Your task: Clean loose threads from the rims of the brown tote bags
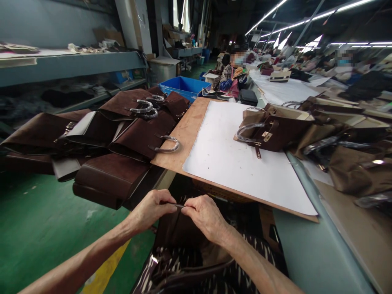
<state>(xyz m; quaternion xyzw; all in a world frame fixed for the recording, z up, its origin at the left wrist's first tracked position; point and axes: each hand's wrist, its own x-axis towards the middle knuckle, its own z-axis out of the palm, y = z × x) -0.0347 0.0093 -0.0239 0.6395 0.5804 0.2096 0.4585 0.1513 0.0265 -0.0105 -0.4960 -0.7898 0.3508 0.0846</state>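
Observation:
A dark brown handbag [173, 232] rests on my lap, over patterned clothing. My left hand [154, 208] pinches its upper edge between thumb and fingers. Right beside it, my right hand [205, 214] pinches the same edge, with the fingertips of both hands almost meeting. The bag's handle [196, 273] lies toward my body. Much of the bag is dark and partly covered by my right forearm.
Brown handbags [113, 175] are piled at left. A white sheet [220, 151] covers a wooden board [179, 134], with one handbag [281, 134] standing on it. More bags [352, 163] crowd the right. Behind are a blue bin [183, 85] and a seated person [234, 73].

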